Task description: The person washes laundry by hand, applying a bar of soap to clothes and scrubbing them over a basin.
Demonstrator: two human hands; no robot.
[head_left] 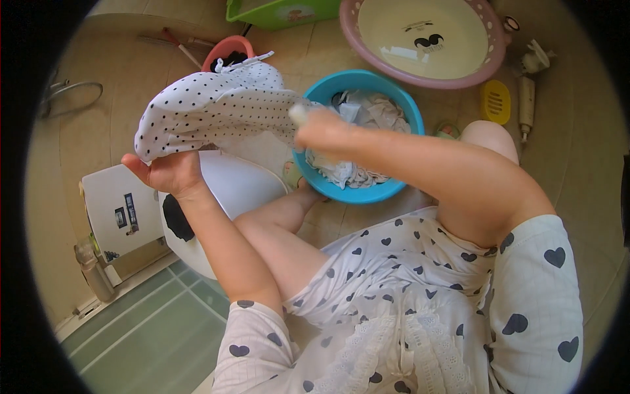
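A white garment with black polka dots is stretched out in front of me, a thin drawstring-like tie at its far end. My left hand supports it from below at the left, palm up with the thumb out; the cloth hides most of its fingers. Over the garment's right end, my right hand is closed around a small whitish bar, blurred by motion. Under that hand stands a blue basin with crumpled white and beige laundry in it.
A pink basin of water stands at the far right, near a yellow soap dish. A small red bucket with dark contents and a green tub are farther back. A white container with a raised lid stands at left.
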